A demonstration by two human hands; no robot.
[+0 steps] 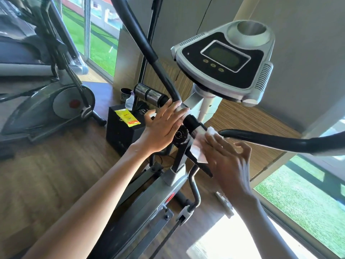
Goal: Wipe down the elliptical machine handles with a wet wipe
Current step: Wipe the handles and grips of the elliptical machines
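The elliptical's two black handles meet at a short bar below the grey console (224, 58). The left handle (141, 40) curves up and away; the right handle (280, 141) runs off to the right. My left hand (162, 126) lies flat with straight fingers on the bar's joint. My right hand (227, 156), blurred, holds a white wet wipe (201, 144) against the bar's right end, by the start of the right handle. A chrome grip sensor (149, 94) shows on the bar's left end.
A black box (119, 135) on the wooden floor carries a yellow wipe packet (127, 117). A second exercise machine (46, 90) stands at left. Windows onto grass run along the back left and the right. A dark cup (124, 94) stands behind the box.
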